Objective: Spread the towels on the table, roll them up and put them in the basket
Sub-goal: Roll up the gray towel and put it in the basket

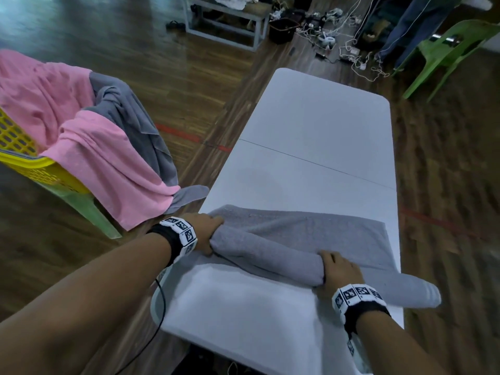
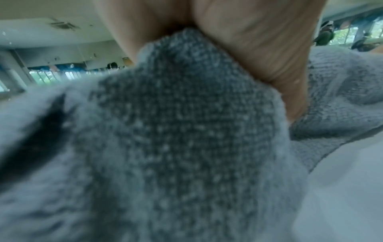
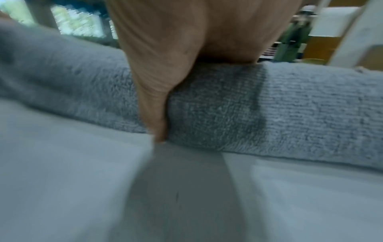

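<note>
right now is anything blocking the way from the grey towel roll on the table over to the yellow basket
Yes. A pink towel and another grey towel are draped over the yellow perforated plastic basket, covering most of its opening. Between the half-rolled grey terry towel on the white folding table and the basket, nothing else visibly stands in the way.

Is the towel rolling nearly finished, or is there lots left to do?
Lots left. Done: one grey towel is spread on the white table. In hand: the left hand and right hand grip its half-made roll, with flat towel still ahead. Left: the pink towel and another grey towel hang unrolled over the yellow basket.
</note>
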